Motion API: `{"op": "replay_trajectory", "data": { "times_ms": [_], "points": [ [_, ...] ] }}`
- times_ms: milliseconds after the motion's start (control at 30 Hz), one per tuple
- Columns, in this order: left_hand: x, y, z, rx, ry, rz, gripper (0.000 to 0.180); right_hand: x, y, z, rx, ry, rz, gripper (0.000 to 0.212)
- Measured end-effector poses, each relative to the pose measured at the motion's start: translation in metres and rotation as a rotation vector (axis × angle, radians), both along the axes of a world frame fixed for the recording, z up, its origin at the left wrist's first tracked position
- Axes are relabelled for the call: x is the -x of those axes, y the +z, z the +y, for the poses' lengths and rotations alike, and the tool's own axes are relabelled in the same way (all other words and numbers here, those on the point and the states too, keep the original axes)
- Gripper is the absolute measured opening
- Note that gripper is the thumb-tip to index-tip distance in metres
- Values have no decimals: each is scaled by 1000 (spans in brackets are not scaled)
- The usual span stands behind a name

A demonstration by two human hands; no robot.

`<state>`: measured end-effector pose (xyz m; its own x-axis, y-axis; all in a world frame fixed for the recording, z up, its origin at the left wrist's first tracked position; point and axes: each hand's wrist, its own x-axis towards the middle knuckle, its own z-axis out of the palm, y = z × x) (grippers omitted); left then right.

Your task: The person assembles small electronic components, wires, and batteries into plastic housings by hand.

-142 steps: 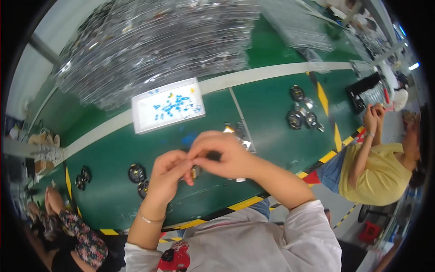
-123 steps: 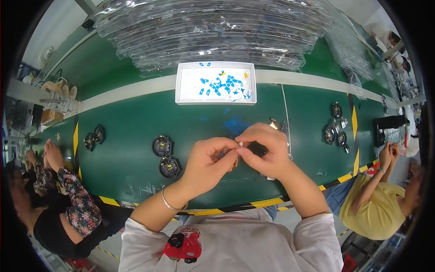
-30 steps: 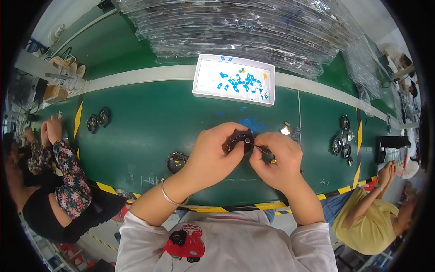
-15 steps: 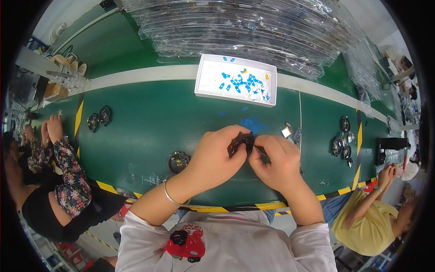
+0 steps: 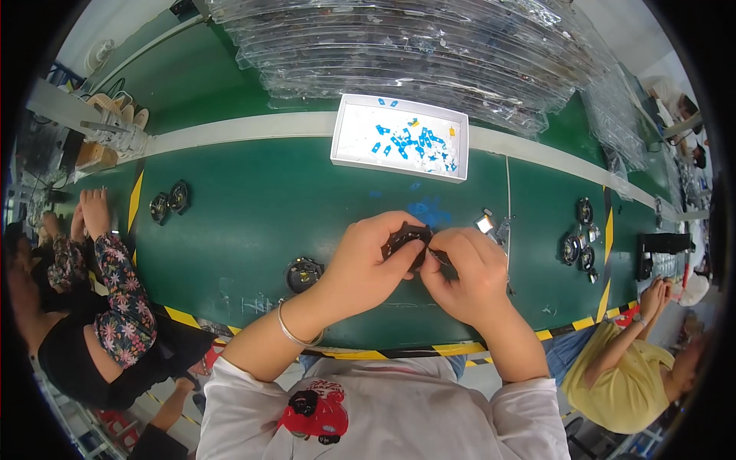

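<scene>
Above the middle of the green bench, my left hand (image 5: 366, 264) is closed round a black, roughly round plastic part (image 5: 403, 236), its thumb lying across the front. My right hand (image 5: 477, 276) pinches at the right edge of that part. A thin dark piece (image 5: 442, 257) shows between the right fingers; its kind is too small to tell. Just left of my left wrist a similar round black part (image 5: 304, 274) lies on the bench with its inside showing. Beyond my fingers lies a patch of small blue pieces (image 5: 428, 212).
A white box (image 5: 399, 174) of small blue and yellow pieces stands ahead, before stacked clear plastic trays (image 5: 414, 54). Round black parts lie far left (image 5: 179, 197) and right (image 5: 571, 249). Small metal pieces (image 5: 484, 222) sit right of my hands. Co-workers are at both sides.
The black part has turned slightly in my left hand, and my left thumb now lies further across it. My right fingers have shifted slightly at its edge.
</scene>
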<state>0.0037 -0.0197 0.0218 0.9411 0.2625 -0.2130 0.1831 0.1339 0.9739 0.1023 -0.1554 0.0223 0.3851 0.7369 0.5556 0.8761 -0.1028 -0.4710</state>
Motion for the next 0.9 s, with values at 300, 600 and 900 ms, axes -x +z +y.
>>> {"op": "replay_trajectory", "data": {
  "times_ms": [300, 600, 900],
  "points": [
    [-4, -16, 7, 177, 8, -165, 11, 0, 4, -2, 40, 5, 543, 15],
    [-6, -11, 11, 462, 60, 26, 14, -17, -1, -7, -47, 140, 1231, 30],
    [-5, -16, 13, 574, 60, -25, 9, -31, -4, -15, 51, 182, 1435, 9]
  ]
}}
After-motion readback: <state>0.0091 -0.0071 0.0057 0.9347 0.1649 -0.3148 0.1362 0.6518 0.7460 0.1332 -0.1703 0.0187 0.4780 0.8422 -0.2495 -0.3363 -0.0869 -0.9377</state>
